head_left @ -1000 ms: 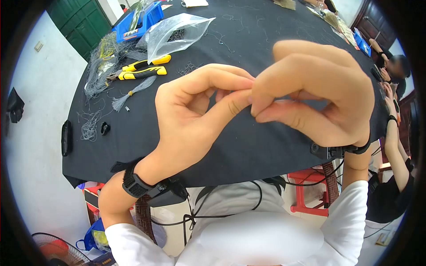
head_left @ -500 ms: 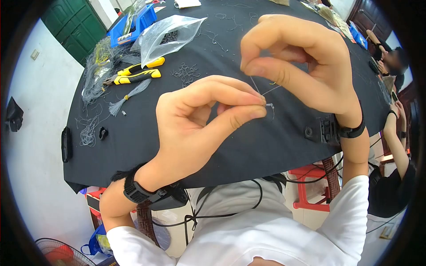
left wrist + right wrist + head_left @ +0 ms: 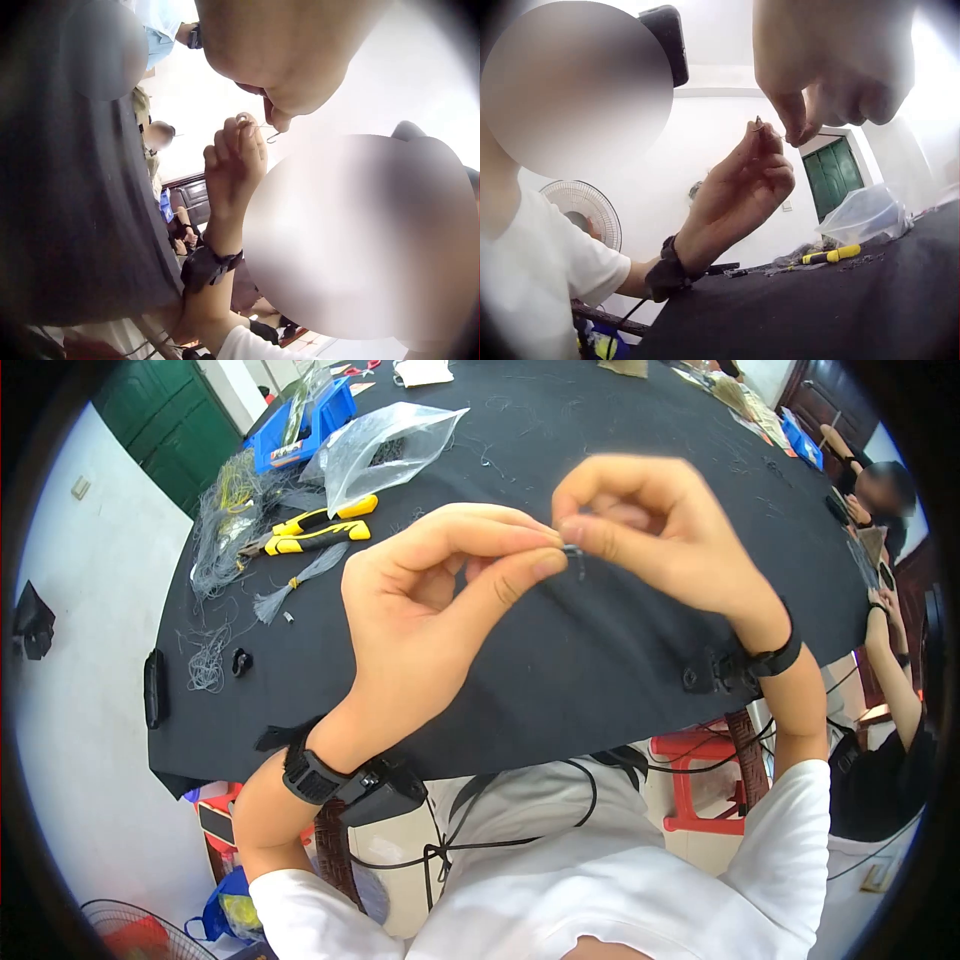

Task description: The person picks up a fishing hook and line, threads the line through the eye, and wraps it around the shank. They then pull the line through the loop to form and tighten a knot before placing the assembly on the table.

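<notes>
Left hand: we see it raised above the near half of the bench. Its thumb and forefinger are curled in and pinch a small hook, and the other fingers are bent loosely behind them.
Right hand: it meets the left one fingertip to fingertip. Its thumb and forefinger are closed on the same hook from the other side.
Hook: it is held in the air between the two hands, over the black bench top. In the wrist views we make out a thin shank with a bent end, and as far as we can tell it touches nothing but the fingertips.
Pliers: a yellow-handled pair lies flat near the left edge of the bench, well apart from both hands.
Plastic bag: it is clear and crumpled, and lies just beyond the pliers toward the far left corner.
Blue tray: it sits at the far left corner, beside the bag.
Grey thread: a tangled bundle lies at the left edge, touching the pliers. A small tied tuft lies on the near side of it.
Wrist bands: we see a black strap on each wrist.
</notes>
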### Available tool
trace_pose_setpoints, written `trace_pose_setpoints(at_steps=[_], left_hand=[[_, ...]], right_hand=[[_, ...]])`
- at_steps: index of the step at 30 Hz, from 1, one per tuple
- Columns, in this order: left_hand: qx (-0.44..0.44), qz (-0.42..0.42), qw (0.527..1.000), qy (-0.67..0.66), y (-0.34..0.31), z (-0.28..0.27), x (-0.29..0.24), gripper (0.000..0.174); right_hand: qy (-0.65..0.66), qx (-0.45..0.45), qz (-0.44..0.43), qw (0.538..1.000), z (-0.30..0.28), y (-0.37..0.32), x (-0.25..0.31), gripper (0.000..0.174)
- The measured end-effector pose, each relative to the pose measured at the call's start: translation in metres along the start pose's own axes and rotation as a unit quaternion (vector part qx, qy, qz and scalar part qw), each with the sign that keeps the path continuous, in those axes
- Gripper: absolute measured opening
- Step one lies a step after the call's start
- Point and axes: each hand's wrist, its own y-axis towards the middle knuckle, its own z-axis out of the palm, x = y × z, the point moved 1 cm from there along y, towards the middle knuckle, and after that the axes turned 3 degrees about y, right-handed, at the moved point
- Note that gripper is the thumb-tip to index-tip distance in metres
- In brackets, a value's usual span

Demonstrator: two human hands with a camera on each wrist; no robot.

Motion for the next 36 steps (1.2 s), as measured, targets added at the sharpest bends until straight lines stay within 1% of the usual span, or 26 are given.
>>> trace_pose_setpoints(at_steps=[2, 3, 5, 6, 7, 8, 10, 11, 14, 17, 20, 21, 24, 27, 30, 33, 36], left_hand=[[-0.019, 0.005, 1.0, -0.012, 0.002, 0.0, 0.001, 0.012], [-0.022, 0.006, 1.0, -0.011, 0.003, -0.001, 0.002, 0.012], [-0.023, 0.017, 0.999, -0.022, 0.007, -0.004, 0.002, 0.011], [-0.031, 0.003, 0.999, -0.042, 0.008, -0.004, 0.003, 0.011], [-0.039, -0.012, 0.997, -0.063, 0.008, -0.004, 0.005, 0.011], [-0.048, -0.028, 0.995, -0.083, 0.008, -0.004, 0.007, 0.011], [-0.055, -0.053, 0.994, -0.081, 0.007, -0.006, 0.009, 0.011], [-0.057, -0.063, 0.993, -0.08, 0.007, -0.006, 0.01, 0.012], [-0.073, -0.095, 0.991, -0.066, 0.009, -0.009, 0.015, 0.012], [-0.095, -0.136, 0.984, -0.067, 0.011, -0.015, 0.023, 0.014], [-0.092, -0.157, 0.981, -0.065, 0.01, -0.02, 0.031, 0.013], [-0.093, -0.163, 0.98, -0.063, 0.011, -0.022, 0.031, 0.014], [-0.112, -0.154, 0.98, -0.064, 0.014, -0.025, 0.034, 0.015], [-0.077, -0.131, 0.988, -0.034, 0.014, -0.021, 0.029, 0.014], [-0.058, -0.138, 0.989, -0.013, 0.013, -0.019, 0.027, 0.012], [-0.016, -0.108, 0.994, 0.013, 0.014, -0.018, 0.031, 0.012], [0.014, -0.085, 0.996, 0.037, 0.013, -0.017, 0.035, 0.012]], right_hand=[[0.044, 0.012, 0.044, 0.998, 0.007, -0.004, -0.001, 0.011], [0.07, 0.006, 0.05, 0.996, 0.01, -0.005, -0.004, 0.013], [0.118, 0.005, 0.028, 0.993, 0.02, -0.005, -0.01, 0.014], [0.142, 0.004, 0.016, 0.99, 0.023, -0.004, -0.013, 0.015], [0.162, 0.025, 0.036, 0.986, 0.025, -0.005, -0.016, 0.013], [0.183, 0.029, 0.035, 0.982, 0.028, -0.005, -0.017, 0.012], [0.226, 0.039, 0.033, 0.973, 0.035, -0.007, -0.019, 0.011], [0.234, 0.047, 0.012, 0.971, 0.036, -0.007, -0.023, 0.01], [0.202, 0.067, 0.041, 0.976, 0.03, -0.007, -0.028, 0.013], [0.183, 0.109, 0.096, 0.972, 0.029, -0.008, -0.04, 0.021], [0.253, 0.078, 0.134, 0.955, 0.031, -0.011, -0.047, 0.033], [0.338, 0.047, 0.169, 0.925, 0.03, -0.012, -0.043, 0.036], [0.354, -0.027, 0.159, 0.921, 0.024, -0.012, -0.052, 0.034], [0.188, -0.08, 0.067, 0.977, 0.026, -0.011, -0.049, 0.03], [0.195, -0.083, 0.038, 0.976, 0.026, -0.011, -0.052, 0.026], [0.23, -0.059, 0.024, 0.971, 0.029, -0.01, -0.047, 0.023], [0.263, -0.026, 0.031, 0.964, 0.032, -0.011, -0.048, 0.021]])
